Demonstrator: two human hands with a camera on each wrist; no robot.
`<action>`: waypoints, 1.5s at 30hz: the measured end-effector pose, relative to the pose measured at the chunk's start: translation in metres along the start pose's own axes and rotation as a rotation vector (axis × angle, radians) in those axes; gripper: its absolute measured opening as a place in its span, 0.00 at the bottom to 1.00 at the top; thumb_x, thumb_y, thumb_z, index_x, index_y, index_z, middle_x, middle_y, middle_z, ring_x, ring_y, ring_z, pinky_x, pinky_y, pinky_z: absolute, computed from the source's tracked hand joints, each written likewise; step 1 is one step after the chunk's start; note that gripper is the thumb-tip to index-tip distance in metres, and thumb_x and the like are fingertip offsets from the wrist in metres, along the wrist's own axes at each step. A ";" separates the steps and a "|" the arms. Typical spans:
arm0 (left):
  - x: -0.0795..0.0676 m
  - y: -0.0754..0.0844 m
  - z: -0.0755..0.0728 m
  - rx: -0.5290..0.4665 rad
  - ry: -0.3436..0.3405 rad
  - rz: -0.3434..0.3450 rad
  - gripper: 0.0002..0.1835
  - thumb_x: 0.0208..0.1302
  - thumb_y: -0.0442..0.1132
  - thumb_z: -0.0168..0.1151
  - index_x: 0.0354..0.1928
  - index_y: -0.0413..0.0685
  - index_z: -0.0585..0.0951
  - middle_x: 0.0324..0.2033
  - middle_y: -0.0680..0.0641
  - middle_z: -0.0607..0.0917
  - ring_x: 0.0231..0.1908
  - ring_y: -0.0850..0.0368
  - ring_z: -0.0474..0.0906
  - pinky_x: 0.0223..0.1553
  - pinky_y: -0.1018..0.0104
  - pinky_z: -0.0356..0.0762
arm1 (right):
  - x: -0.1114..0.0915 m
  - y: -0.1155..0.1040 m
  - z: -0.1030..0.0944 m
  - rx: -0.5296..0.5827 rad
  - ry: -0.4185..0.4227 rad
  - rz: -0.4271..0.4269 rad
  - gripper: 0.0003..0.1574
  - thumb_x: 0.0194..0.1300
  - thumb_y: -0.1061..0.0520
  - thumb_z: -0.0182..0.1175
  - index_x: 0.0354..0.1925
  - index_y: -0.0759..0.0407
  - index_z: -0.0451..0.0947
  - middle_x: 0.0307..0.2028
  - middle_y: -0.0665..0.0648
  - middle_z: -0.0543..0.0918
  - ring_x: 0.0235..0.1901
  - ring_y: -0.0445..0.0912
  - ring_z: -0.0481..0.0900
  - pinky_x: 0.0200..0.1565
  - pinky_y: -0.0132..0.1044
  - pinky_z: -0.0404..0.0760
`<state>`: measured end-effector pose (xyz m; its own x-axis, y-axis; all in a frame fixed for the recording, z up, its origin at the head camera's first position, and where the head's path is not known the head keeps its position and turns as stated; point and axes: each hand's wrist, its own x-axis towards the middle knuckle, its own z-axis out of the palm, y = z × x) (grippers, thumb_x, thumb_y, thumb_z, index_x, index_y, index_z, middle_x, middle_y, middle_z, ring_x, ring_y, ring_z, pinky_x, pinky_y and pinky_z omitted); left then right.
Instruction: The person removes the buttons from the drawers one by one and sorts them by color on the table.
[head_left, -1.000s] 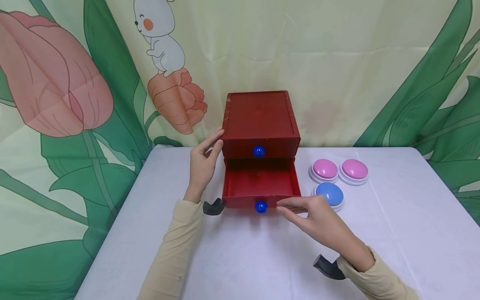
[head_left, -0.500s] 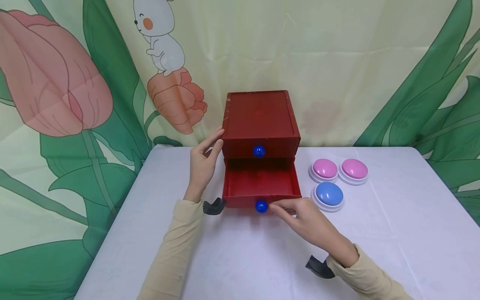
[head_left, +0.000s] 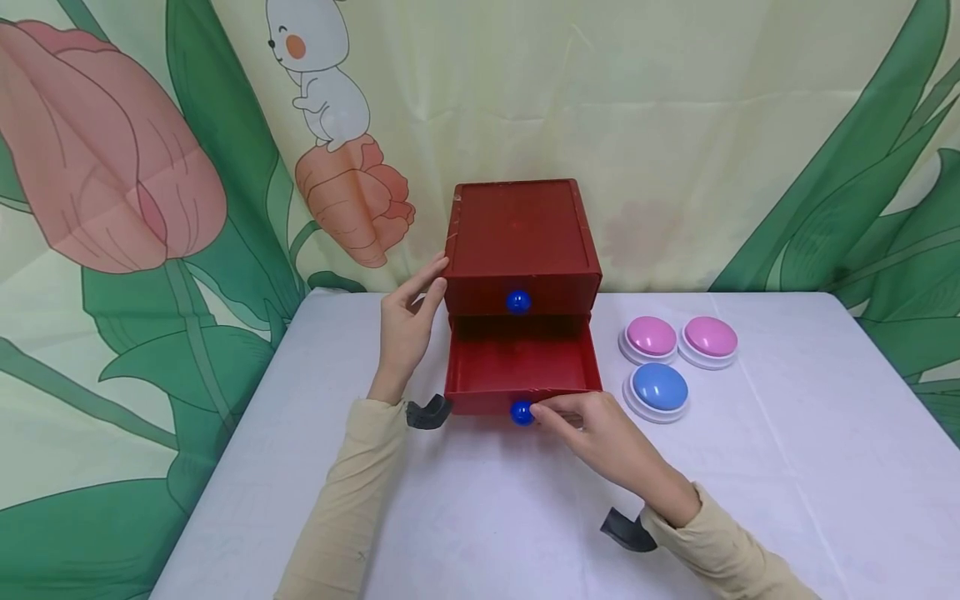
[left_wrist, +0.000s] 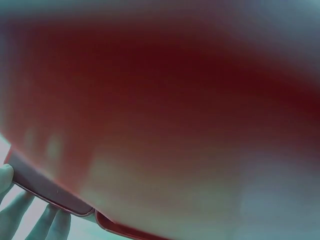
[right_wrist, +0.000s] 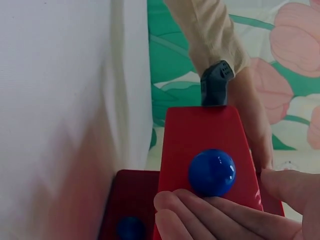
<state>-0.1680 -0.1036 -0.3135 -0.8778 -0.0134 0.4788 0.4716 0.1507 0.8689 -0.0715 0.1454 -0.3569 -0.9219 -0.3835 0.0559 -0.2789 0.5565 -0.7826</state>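
A small dark red drawer cabinet [head_left: 517, 229] stands at the table's back. Its lower drawer [head_left: 522, 354] is pulled out, with nothing visible in it, and bears a blue round knob [head_left: 522, 412] on its front. My right hand [head_left: 607, 433] reaches this knob from the right, fingertips at its side. In the right wrist view, the fairly straight fingers [right_wrist: 200, 215] lie beside the knob [right_wrist: 212, 172], and the thumb [right_wrist: 287, 185] stands apart from it. My left hand [head_left: 405, 329] rests its extended fingers against the cabinet's left side; the left wrist view is mostly blurred red.
Two pink push lights [head_left: 651, 337] and a blue push light [head_left: 659, 389] with white bases sit right of the cabinet. The white table [head_left: 480, 517] ends against a printed curtain [head_left: 675, 167]. Above the lower drawer, the upper drawer [head_left: 480, 296] is closed.
My right hand has moved left along the drawer front, and its fingertips have come to the lower knob. The left hand and the drawer have stayed put.
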 end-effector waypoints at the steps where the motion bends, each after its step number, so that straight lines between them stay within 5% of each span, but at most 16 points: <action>1: 0.000 0.000 0.000 0.001 0.001 0.001 0.19 0.71 0.32 0.58 0.62 0.36 0.78 0.63 0.42 0.78 0.60 0.49 0.78 0.58 0.57 0.79 | 0.001 0.000 0.001 0.004 0.003 -0.002 0.16 0.70 0.49 0.62 0.48 0.54 0.87 0.39 0.48 0.89 0.41 0.43 0.86 0.45 0.39 0.86; 25: 0.000 0.000 0.000 0.013 -0.001 -0.001 0.19 0.71 0.32 0.57 0.62 0.36 0.78 0.64 0.42 0.78 0.59 0.49 0.78 0.58 0.56 0.79 | 0.009 0.003 0.015 0.027 0.011 0.070 0.18 0.67 0.43 0.63 0.41 0.54 0.90 0.33 0.47 0.89 0.36 0.40 0.85 0.39 0.32 0.83; 45: 0.000 -0.001 0.000 0.015 0.001 -0.001 0.19 0.71 0.31 0.57 0.62 0.35 0.77 0.64 0.42 0.78 0.59 0.48 0.78 0.57 0.60 0.79 | 0.015 0.005 0.017 0.054 0.035 0.082 0.18 0.66 0.45 0.65 0.42 0.57 0.89 0.36 0.54 0.90 0.39 0.44 0.88 0.44 0.39 0.87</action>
<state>-0.1683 -0.1036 -0.3150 -0.8782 -0.0145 0.4781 0.4695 0.1656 0.8673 -0.0826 0.1302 -0.3705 -0.9501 -0.3117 0.0112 -0.1881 0.5438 -0.8179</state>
